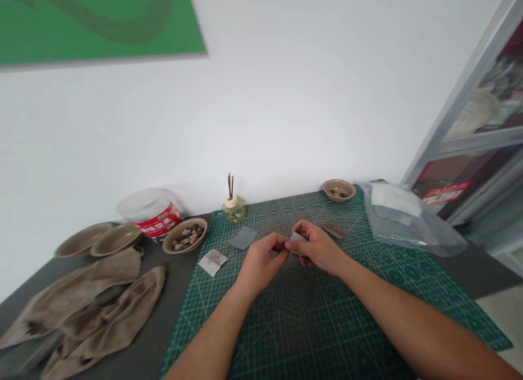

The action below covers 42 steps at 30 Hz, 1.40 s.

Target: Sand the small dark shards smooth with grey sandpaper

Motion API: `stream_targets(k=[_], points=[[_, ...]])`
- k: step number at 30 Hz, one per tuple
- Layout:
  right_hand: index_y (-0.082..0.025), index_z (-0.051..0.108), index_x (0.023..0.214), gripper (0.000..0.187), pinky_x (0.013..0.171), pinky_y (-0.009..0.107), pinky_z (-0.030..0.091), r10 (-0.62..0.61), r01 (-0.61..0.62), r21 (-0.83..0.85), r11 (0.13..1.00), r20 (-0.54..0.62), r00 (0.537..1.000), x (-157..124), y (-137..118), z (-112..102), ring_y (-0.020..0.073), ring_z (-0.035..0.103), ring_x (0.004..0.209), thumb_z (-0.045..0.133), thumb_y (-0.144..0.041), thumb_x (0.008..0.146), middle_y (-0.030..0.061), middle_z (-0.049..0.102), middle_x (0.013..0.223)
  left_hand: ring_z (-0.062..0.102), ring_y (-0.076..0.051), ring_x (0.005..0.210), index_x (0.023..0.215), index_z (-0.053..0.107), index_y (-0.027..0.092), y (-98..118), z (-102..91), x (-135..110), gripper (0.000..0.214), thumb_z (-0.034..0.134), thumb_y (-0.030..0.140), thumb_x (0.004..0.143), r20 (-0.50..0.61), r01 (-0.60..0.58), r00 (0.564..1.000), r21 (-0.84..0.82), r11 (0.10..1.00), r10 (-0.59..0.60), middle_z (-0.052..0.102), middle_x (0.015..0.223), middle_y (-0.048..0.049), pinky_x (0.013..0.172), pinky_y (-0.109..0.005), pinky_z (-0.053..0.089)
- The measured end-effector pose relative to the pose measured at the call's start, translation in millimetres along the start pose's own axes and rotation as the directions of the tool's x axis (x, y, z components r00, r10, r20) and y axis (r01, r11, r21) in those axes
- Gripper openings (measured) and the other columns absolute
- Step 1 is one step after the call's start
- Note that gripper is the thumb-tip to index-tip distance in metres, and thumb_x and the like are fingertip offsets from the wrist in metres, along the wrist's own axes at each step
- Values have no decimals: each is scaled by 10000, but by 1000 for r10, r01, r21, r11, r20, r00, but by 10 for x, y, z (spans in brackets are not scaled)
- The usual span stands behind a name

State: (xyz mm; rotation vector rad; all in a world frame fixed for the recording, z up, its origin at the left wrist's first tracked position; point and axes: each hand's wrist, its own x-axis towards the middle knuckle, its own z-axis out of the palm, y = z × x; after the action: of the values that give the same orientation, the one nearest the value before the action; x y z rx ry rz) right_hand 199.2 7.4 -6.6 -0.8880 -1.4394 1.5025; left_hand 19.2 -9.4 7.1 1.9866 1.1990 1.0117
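Both of my hands meet above the green cutting mat. My right hand is closed around a small folded piece of grey sandpaper. Beside it, my left hand is closed in a pinch, its fingertips touching the right hand's; whatever lies between them is too small to make out. A flat grey sandpaper square lies left of my hands, with a pale, brown-stained square nearer the mat's left edge. Past my right hand rests a worn brown piece of sandpaper.
A bowl of brown stones stands left of the mat, near a clear tub with a red label, two bowls and brown cloths. At the back are a reed diffuser, a small bowl and a plastic bag.
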Motion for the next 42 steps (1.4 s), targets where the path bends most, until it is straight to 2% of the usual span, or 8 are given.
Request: stream_targets(k=[8, 14, 23, 26, 30, 35, 38, 42], points=[[-216, 514, 946, 395, 339, 178, 332, 8, -9, 14, 1000, 52, 999, -26, -35, -26, 70, 454, 378, 758, -436, 727, -75, 572, 633, 640, -148, 721, 827, 669, 195, 34, 17, -7, 60, 617, 176, 803, 29, 3, 1000, -53, 999, -2, 704, 779, 3, 680, -232, 470], [-180, 558, 798, 350, 372, 180, 310, 56, -53, -34, 998, 81, 995, -55, -116, -95, 70, 452, 405, 749, -467, 735, -53, 571, 575, 671, -164, 740, 843, 640, 186, 65, 47, -26, 36, 616, 208, 828, 64, 90, 995, -218, 972, -78, 720, 794, -17, 683, -254, 506], [-158, 572, 768, 360, 386, 166, 292, 78, -87, 52, 995, 150, 986, -59, -137, -141, 63, 470, 440, 761, -461, 719, -8, 642, 661, 657, -162, 688, 875, 648, 157, 12, 50, 9, 77, 650, 154, 798, 102, 94, 994, -522, 848, -48, 686, 746, -22, 655, -286, 531], [-163, 564, 772, 341, 374, 161, 293, 69, -74, 42, 996, 126, 990, -50, -123, -170, 61, 468, 422, 753, -444, 730, -10, 643, 657, 650, -164, 673, 877, 646, 153, -51, 57, 28, 100, 684, 175, 787, 120, 118, 991, -620, 775, -55, 675, 745, -26, 628, -293, 532], [-179, 557, 859, 317, 349, 160, 313, 49, -49, -2, 999, -8, 999, -21, -101, -210, 61, 459, 390, 712, -439, 766, -28, 628, 648, 633, -138, 649, 922, 637, 165, -82, 33, 36, 183, 725, 181, 762, 127, 161, 987, -710, 685, -100, 649, 745, -4, 630, -270, 515], [-254, 447, 1097, 487, 337, 159, 364, -28, 35, 34, 999, -172, 985, -12, -96, -213, 64, 492, 394, 738, -393, 731, -80, 591, 738, 638, -134, 702, 943, 635, 161, -76, 29, 39, 179, 714, 201, 787, 160, 204, 979, -707, 677, -127, 656, 815, -18, 694, -272, 508], [-296, 387, 1143, 620, 317, 158, 365, -96, 102, 37, 994, -141, 985, -40, -118, -182, 54, 460, 387, 785, -332, 669, -101, 556, 777, 636, -130, 682, 1009, 603, 192, -102, 56, 60, 267, 728, 191, 773, 131, 201, 979, -711, 674, -154, 666, 779, 2, 682, -267, 507], [-268, 440, 1055, 472, 327, 169, 365, -164, 160, -44, 986, -88, 983, -81, -152, -148, 54, 425, 405, 752, -309, 703, -88, 526, 764, 634, -114, 686, 937, 632, 166, -150, 71, 83, 262, 773, 184, 717, 73, 226, 968, -664, 713, -239, 686, 786, -7, 676, -229, 492]])
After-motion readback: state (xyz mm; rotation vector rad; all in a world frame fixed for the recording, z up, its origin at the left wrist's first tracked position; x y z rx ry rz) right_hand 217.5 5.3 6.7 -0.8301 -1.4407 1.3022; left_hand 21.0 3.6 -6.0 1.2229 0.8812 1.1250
